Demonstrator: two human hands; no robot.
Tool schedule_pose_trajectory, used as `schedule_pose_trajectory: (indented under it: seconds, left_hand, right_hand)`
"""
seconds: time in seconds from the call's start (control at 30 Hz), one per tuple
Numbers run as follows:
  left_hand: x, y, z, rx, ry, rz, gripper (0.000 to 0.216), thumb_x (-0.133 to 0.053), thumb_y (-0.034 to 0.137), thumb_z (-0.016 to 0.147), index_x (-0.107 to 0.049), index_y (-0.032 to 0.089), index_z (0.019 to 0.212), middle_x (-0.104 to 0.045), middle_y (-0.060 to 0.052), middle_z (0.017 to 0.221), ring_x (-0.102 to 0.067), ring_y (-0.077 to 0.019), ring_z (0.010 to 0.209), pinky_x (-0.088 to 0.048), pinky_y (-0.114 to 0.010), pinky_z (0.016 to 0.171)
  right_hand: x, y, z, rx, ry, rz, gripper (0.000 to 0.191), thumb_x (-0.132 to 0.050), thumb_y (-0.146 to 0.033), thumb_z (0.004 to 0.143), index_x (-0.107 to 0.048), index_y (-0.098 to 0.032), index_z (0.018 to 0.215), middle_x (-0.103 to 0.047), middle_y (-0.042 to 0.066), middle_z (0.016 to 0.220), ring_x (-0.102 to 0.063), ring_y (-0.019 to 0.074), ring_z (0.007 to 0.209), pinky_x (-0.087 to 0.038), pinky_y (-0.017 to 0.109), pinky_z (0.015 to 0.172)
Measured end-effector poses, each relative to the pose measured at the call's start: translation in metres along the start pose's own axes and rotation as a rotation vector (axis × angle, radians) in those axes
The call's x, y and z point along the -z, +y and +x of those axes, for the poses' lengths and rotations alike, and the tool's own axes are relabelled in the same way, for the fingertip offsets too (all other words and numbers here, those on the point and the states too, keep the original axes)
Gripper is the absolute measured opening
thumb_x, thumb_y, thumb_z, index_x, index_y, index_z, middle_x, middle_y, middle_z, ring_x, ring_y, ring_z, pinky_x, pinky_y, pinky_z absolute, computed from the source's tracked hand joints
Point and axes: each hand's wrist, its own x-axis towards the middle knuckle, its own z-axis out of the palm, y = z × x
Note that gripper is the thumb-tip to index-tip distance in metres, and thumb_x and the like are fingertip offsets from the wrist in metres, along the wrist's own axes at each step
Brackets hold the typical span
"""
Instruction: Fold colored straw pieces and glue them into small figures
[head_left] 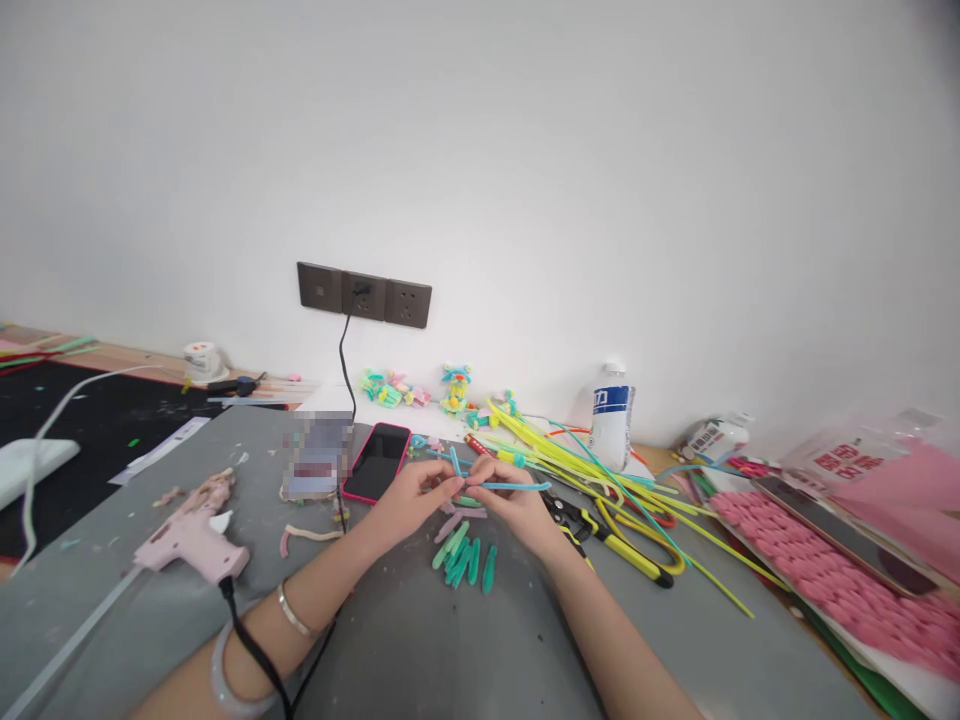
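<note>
Two bare hands meet over a grey worktop (450, 650) strewn with craft supplies. The left hand (412, 498) and the right hand (510, 505) are both pinched shut on a blue fuzzy wire (510, 486), which runs out to the right from between the fingertips, just above the worktop and in front of a red-edged phone (377, 463). The fingertips nearly touch at the wire's near end, and by the look of it the bending or folding of that end is the step in hand.

Directly below the hands lies a small heap of green folded pieces (461, 560), touching one another, with a few pale pink ones just behind. Judging by that heap, the next move calls for a tight, even fold and a firm pinch, so that the wire holds its shape and matches the rest.

To the right, a sheaf of yellow wires (600, 470) fans across the worktop, with yellow-handled cutters (600, 530) lying near the right wrist. A pink glue gun (193, 535) rests well to the left, its black cord crossing the left forearm. A white bottle (611, 415) stands by the wall, and rows of pink pieces (832, 575) fill a tray at the far right. Small finished figures (455, 388) sit below a wall socket (364, 294).
</note>
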Motion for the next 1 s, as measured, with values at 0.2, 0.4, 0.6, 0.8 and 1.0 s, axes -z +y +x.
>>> schedule_pose_trajectory:
  seconds: [0.2,0.4,0.6,0.8,1.0]
  left_hand:
    - [0.002,-0.003,0.0,0.035,-0.031,-0.061,0.039,-0.055,0.05,0.087,-0.056,0.015,0.07,-0.055,0.001,0.064,-0.044,-0.0091,0.054,-0.034,-0.021,0.05]
    - [0.0,-0.002,-0.004,0.116,-0.16,-0.11,0.036,-0.061,0.047,0.085,-0.059,0.015,0.07,-0.061,0.0,0.066,-0.047,-0.0089,0.054,-0.035,-0.021,0.051]
    - [-0.001,0.004,-0.008,0.163,-0.307,-0.08,0.034,-0.063,0.046,0.084,-0.064,0.015,0.071,-0.061,0.0,0.065,-0.05,-0.0096,0.056,-0.036,-0.021,0.053]
    - [0.002,0.007,-0.01,0.193,-0.445,-0.073,0.036,-0.065,0.048,0.082,-0.066,0.014,0.07,-0.059,0.0,0.06,-0.051,-0.0102,0.055,-0.037,-0.022,0.054]
    - [0.0,0.005,-0.009,0.256,-0.408,-0.099,0.038,-0.065,0.051,0.081,-0.064,0.014,0.069,-0.059,-0.001,0.062,-0.054,-0.011,0.057,-0.039,-0.021,0.054]
  right_hand:
    - [0.007,0.001,-0.001,-0.115,0.03,0.087,0.025,-0.079,-0.04,0.074,-0.065,-0.02,0.079,-0.062,0.001,0.077,-0.056,0.0152,0.068,-0.045,0.028,0.063]
    - [0.014,0.008,0.0,-0.104,0.034,0.113,0.025,-0.077,-0.043,0.075,-0.067,-0.021,0.08,-0.064,0.003,0.078,-0.055,0.0164,0.069,-0.045,0.029,0.064]
    - [0.01,0.002,-0.002,-0.1,-0.077,0.163,0.021,-0.078,-0.041,0.075,-0.07,-0.021,0.077,-0.066,0.004,0.087,-0.059,0.0184,0.081,-0.048,0.03,0.074]
    - [0.01,-0.001,-0.004,-0.176,-0.185,0.213,0.02,-0.078,-0.036,0.075,-0.072,-0.019,0.084,-0.071,0.005,0.088,-0.064,0.018,0.079,-0.05,0.032,0.077]
    - [0.01,0.002,-0.003,-0.193,-0.126,0.243,0.023,-0.081,-0.035,0.073,-0.065,-0.019,0.078,-0.068,0.002,0.076,-0.062,0.0159,0.07,-0.048,0.029,0.068]
